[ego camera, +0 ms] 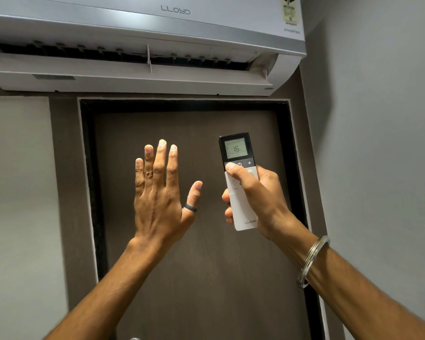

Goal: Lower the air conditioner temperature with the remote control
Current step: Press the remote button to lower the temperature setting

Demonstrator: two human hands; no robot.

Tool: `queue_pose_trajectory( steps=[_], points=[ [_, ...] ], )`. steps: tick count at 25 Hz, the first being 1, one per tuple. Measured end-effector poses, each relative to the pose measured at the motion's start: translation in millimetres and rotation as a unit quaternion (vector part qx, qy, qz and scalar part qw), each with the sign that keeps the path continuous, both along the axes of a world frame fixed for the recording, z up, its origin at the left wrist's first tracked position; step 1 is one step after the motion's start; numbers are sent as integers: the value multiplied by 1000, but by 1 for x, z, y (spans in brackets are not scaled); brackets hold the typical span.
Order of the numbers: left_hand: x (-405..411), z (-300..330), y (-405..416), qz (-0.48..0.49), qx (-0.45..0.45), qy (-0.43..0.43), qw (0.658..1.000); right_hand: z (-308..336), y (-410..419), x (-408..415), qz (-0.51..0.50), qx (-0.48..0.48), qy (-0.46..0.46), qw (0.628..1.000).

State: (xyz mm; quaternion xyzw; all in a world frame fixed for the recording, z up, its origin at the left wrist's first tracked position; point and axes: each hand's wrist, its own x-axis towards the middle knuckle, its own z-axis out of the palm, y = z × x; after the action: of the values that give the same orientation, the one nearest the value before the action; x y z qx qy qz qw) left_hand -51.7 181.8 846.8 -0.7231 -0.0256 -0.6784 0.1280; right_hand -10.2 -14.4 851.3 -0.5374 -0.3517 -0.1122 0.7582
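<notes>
Both raised: right hand [253, 200] grips remote [241, 182]; left hand [161, 192] flat, apart.

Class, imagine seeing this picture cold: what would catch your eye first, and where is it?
Probably the remote control right of centre, held in the right hand, thumb on its top-left button and the screen reading 16. Next, the left hand, empty, fingers spread before the brown door. Above both, the white air conditioner has its flap open.

Indoor room, probably a home: wall-mounted split AC [142, 42] over a dark wood door [194, 192], plain grey painted walls [378, 119].
</notes>
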Motion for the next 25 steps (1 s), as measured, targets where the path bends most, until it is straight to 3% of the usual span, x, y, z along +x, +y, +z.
queue_pose_trajectory(
  steps=[14,19,25],
  points=[
    [8,-8,4,-6,8,13,1000,-9,6,9,25,-22,-11,999],
    [17,-37,-5,-16,2,43,999,-31,2,8,-162,-118,-79,976],
    [41,-171,-32,-68,-38,180,981,-164,-14,22,-251,-141,65,956]
  ],
)
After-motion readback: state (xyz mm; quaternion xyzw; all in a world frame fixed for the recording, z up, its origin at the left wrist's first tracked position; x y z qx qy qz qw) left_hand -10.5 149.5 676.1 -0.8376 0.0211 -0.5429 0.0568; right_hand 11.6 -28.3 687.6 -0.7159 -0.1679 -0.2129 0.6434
